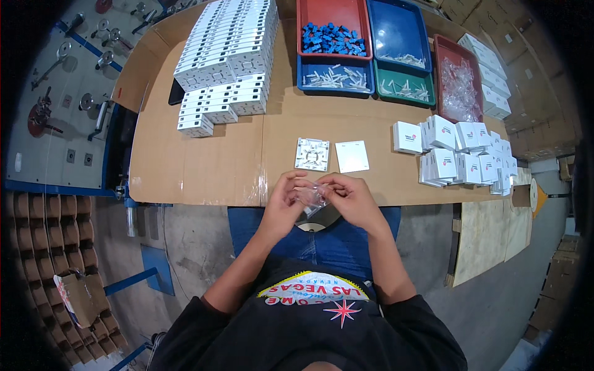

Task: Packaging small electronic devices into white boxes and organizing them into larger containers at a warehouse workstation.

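Observation:
Just past the near edge of the cardboard-covered table, both my hands are closed on a small clear plastic bag (pixel 316 201). My left hand (pixel 287 203) grips its left side with bent fingers. Thumb and fingertips of my right hand (pixel 351 196) pinch the upper right of it. Something whitish shows low in the bag, too small to make out. On the table beyond my hands lie a white square frame (pixel 302 154) with metal-looking inner parts and, to its right, a plain white square plate (pixel 352 156). The two lie side by side, apart.
Stacked white square units (pixel 216 68) stand back left. A red tray (pixel 328 9) holds small blue parts; blue (pixel 337 91) and green (pixel 405 100) trays hold slim white pieces. Clear bags (pixel 461 86) fill another red tray. White boxes (pixel 442 164) are piled at right.

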Motion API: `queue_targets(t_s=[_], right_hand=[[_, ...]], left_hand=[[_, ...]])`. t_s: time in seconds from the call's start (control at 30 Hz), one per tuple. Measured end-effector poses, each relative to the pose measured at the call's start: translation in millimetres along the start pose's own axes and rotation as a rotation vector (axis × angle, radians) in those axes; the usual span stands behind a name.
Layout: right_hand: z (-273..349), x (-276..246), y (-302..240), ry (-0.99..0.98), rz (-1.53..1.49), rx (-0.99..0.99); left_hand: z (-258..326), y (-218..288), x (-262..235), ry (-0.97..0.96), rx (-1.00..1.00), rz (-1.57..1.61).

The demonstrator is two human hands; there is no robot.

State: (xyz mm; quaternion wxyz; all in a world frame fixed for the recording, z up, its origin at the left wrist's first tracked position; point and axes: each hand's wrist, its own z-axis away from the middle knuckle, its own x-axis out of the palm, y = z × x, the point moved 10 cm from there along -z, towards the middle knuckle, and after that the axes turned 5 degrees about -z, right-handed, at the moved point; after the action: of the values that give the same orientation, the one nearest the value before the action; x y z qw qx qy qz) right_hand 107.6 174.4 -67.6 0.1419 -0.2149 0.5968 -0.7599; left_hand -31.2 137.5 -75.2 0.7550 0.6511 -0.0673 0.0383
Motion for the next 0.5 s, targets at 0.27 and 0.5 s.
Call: queue_targets(t_s=[0.27,0.5], right_hand=[[-0.8,-19.0,27.5,0.078,0.066,0.148],[-19.3,-15.3,9.8,0.054,0.385,-0.059]], left_hand=[[-9.5,-25.6,-9.1,-0.101,-0.109,-0.211],[-46.8,-9.2,-20.5,-0.099,0.074,-0.443]])
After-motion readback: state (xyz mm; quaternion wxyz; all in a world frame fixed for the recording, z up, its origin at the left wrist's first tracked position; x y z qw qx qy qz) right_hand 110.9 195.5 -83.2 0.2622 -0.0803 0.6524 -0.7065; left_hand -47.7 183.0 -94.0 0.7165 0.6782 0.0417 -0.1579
